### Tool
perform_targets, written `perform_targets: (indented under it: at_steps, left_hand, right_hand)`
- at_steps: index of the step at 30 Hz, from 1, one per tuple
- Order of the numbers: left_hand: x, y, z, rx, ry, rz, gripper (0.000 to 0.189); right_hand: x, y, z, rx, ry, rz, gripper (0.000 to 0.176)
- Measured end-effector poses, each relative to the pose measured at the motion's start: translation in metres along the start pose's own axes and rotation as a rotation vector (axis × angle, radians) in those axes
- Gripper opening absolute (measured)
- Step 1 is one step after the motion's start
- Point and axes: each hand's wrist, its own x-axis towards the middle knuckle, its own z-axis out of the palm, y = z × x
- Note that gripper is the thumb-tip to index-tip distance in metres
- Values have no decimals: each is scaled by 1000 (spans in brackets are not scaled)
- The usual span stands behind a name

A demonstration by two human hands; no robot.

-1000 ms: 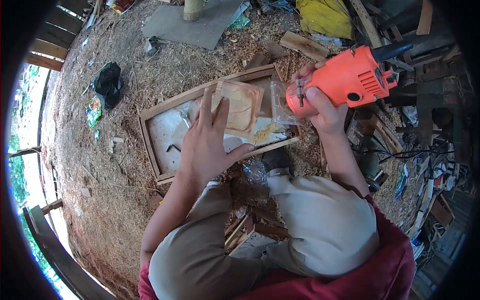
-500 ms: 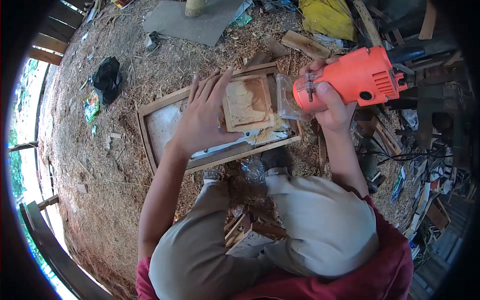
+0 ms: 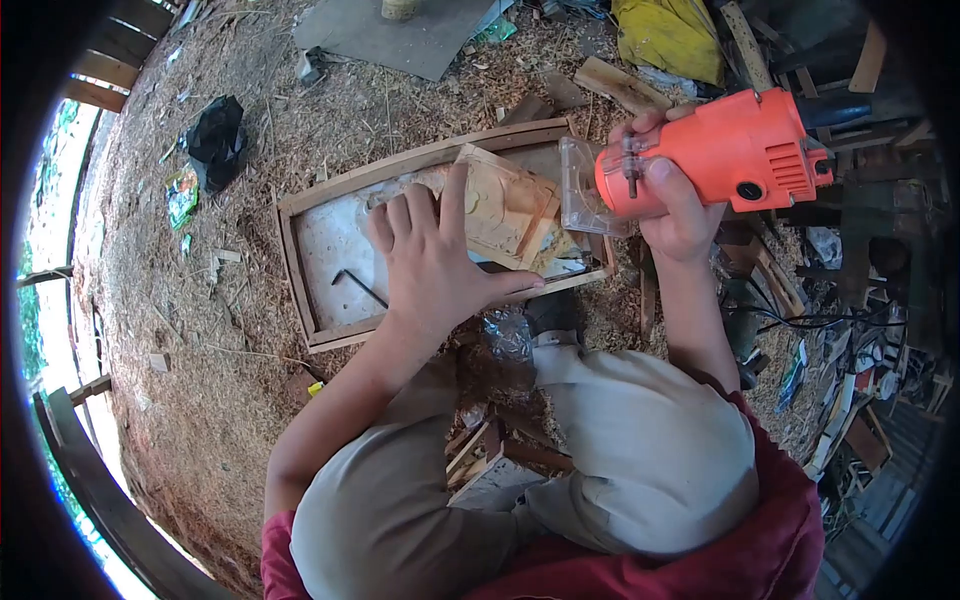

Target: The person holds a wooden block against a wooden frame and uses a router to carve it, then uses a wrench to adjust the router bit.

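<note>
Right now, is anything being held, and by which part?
The right hand grips the orange power tool around its body, near the clear base. The left hand is spread open, holding nothing.

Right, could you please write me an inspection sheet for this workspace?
Surface: framed tray on ground strewn with shavings.
Job's things: carved wooden panel and black hex key in the tray.
Clutter: black bag, yellow sack, wood scrap.
Hands: right hand holds orange power tool; left hand spread, contact with panel unclear.
Cables: black cable at right, ends unclear.
Surroundings: wooden boards, upper left.
</note>
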Motion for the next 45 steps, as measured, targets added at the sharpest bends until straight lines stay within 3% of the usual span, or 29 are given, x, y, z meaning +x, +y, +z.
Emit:
perform_targets:
  at_steps: [3,6,7,10,13,22,28,31,37,40,43,45]
  left_hand:
    - [2,-11,-7,-46,-26,-25,138]
    - [8,-44,-10,-156,-69,117,136]
    - [10,-54,-14,-195,-211,53,135]
    - [12,-55,-18,6,-179,87,131]
    - [19,-64,-8,-80,-69,235,129]
    - [2,-44,13,-113,140,-36,124]
    - [-7,-34,15,-163,118,6,118]
    - [-9,-32,11,-226,-28,140,113]
    - [-1,-47,3,-369,-149,227,122]
    - [0,-48,7,-537,-200,106,133]
    - [-2,-39,14,-451,-165,58,137]
    - [-4,-38,13,-396,-31,87,132]
  right_hand:
    - [4,1,4,-11,-37,-20,48]
    - [0,0,4,-76,-85,-2,49]
    - [-1,-1,4,-81,-80,25,49]
    - [-2,1,5,-71,-83,39,49]
    - [0,1,8,-67,-105,5,49]
    - [7,-4,24,18,-131,-13,44]
    - [7,-3,34,-20,-172,-9,43]
    - [5,0,39,10,-161,-3,43]
    - [3,3,44,76,-209,51,44]
    - [1,8,47,104,-225,81,46]
    - [3,11,52,74,-287,94,48]
    - [4,16,52,52,-335,76,48]
